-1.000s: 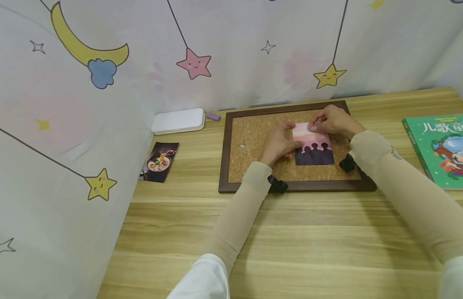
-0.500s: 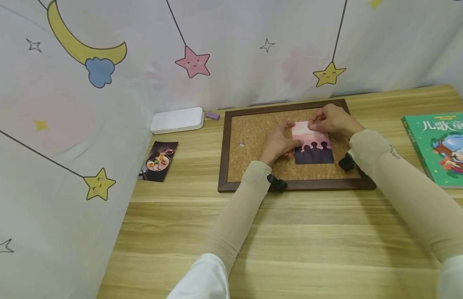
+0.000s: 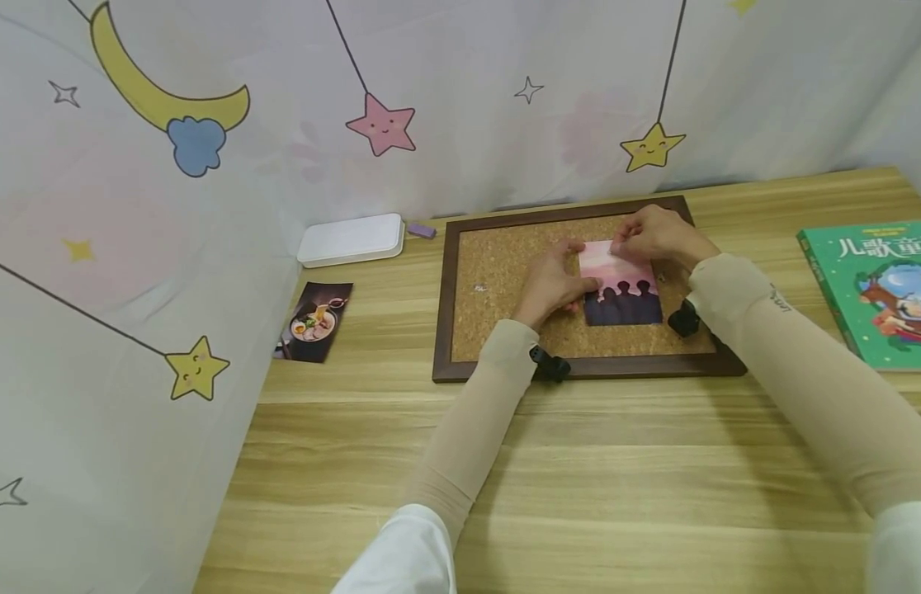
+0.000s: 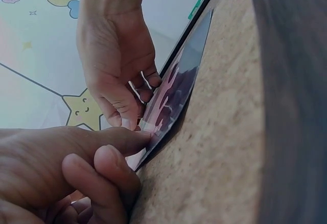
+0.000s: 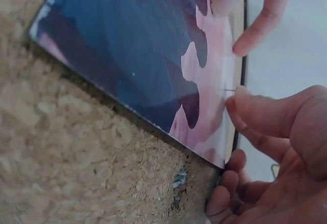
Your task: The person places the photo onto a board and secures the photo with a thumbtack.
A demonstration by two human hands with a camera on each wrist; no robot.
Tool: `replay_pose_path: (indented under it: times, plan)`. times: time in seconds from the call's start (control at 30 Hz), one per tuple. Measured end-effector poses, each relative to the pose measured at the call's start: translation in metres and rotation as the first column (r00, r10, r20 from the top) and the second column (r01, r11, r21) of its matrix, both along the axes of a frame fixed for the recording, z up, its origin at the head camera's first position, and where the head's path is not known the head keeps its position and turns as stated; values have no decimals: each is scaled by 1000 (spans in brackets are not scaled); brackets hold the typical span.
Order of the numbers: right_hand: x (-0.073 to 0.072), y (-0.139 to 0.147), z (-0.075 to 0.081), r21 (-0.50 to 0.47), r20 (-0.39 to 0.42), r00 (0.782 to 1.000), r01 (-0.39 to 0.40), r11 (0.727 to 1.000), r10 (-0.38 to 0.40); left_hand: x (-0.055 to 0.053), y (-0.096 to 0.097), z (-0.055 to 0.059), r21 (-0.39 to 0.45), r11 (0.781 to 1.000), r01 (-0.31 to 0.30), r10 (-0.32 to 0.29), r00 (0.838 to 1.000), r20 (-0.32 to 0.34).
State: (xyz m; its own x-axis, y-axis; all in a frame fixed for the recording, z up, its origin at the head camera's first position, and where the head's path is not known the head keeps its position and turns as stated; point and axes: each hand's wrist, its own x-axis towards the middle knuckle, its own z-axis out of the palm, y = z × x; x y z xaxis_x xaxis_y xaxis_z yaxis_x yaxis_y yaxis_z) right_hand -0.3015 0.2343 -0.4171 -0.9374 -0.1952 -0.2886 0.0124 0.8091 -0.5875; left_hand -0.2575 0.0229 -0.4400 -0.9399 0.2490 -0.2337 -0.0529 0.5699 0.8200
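Note:
A photo (image 3: pixel 622 297) of dark silhouettes against a pink sky lies over the cork board (image 3: pixel 498 247), its lower edge lifted slightly off the cork. At its left side is my left hand (image 3: pixel 553 285), thumb pressing on the picture and index finger by the upper left corner. My right hand (image 3: pixel 657 235) is at the photo's upper part. In the right wrist view its thumb and index finger pinch a pin, whose thin metal needle (image 5: pixel 230 90) points at the pink area. The pin's head is hidden by the fingertips.
A ramen photo (image 3: pixel 314 322) lies on the wooden table (image 3: pixel 579 478) left of the board. Behind it are a white case (image 3: pixel 351 239) and a small purple block (image 3: pixel 422 231). A green book (image 3: pixel 876 289) lies at the right. A star-patterned curtain (image 3: pixel 460 99) closes the back.
The head view has shifted slightly. Both hands stay at the photo in nearly the same place, with only a very small movement of the right hand.

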Motion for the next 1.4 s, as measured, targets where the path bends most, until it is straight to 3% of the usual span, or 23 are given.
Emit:
replay_pose_path:
  times: [0.27, 1.1, 1.27, 1.4]
  plan:
    - [1, -5, -2, 11, -3, 999, 52, 999, -52, -1, -1, -1, -12, 1000, 14, -14, 1000, -14]
    - [6, -8, -6, 22, -87, 996, 14, 1000, -12, 1, -2, -3, -12, 1000, 8, -8, 1000, -27]
    - [4, -9, -6, 15, -60, 998, 13, 1000, -12, 3, 0, -2, -47, 999, -7, 6, 1000, -21]
    - [3, -7, -5, 8, -62, 998, 15, 1000, -14, 1, 2, 3, -107, 994, 32, -36, 999, -39]
